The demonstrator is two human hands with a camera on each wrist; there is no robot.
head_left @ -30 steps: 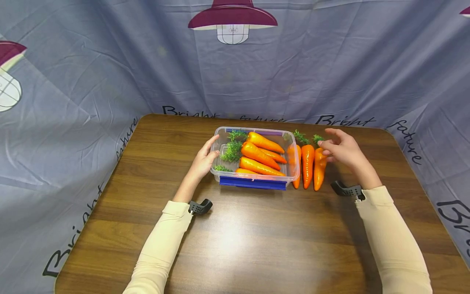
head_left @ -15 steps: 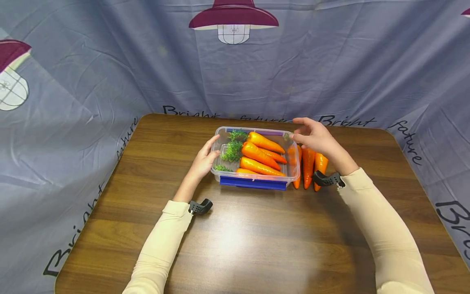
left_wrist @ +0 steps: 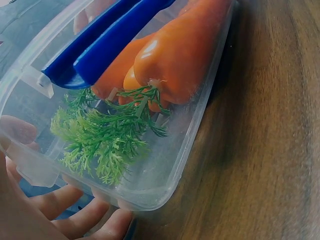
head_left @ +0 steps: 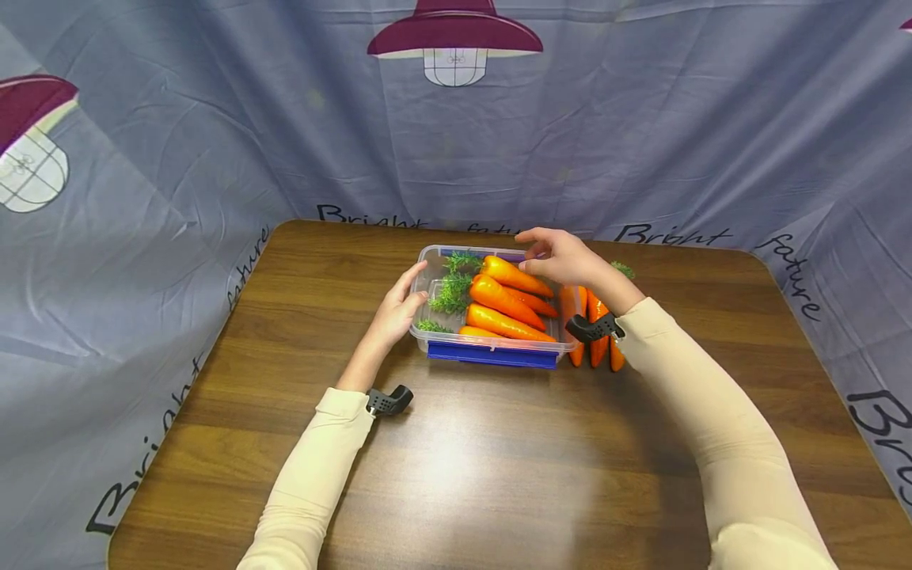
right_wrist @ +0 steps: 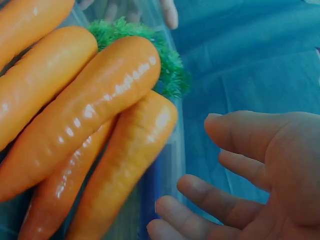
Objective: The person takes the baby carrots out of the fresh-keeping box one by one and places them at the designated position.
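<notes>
A clear plastic container (head_left: 570,347) with blue side latches (head_left: 492,354) holds several orange carrots (head_left: 506,301), their green tops (head_left: 450,293) toward its left end. My left hand (head_left: 392,317) grips that left end, thumb at the rim. In the left wrist view, fingers (left_wrist: 57,200) spread along the outside of the clear wall. Over the container's back right part hovers my right hand (head_left: 563,257), nothing in it. The right wrist view has its fingers (right_wrist: 220,205) loosely spread beside the carrots (right_wrist: 85,115), apart from them.
Against the container's right end lie three more carrots (head_left: 598,352) on the wooden table (head_left: 499,451), partly covered by my right wrist and its black wrist mount (head_left: 593,328). A grey-blue printed curtain (head_left: 299,142) hangs around the table's back and sides.
My right hand has moved left from above the carrots outside to over the container's back right part. My left hand and the container have stayed in place.
</notes>
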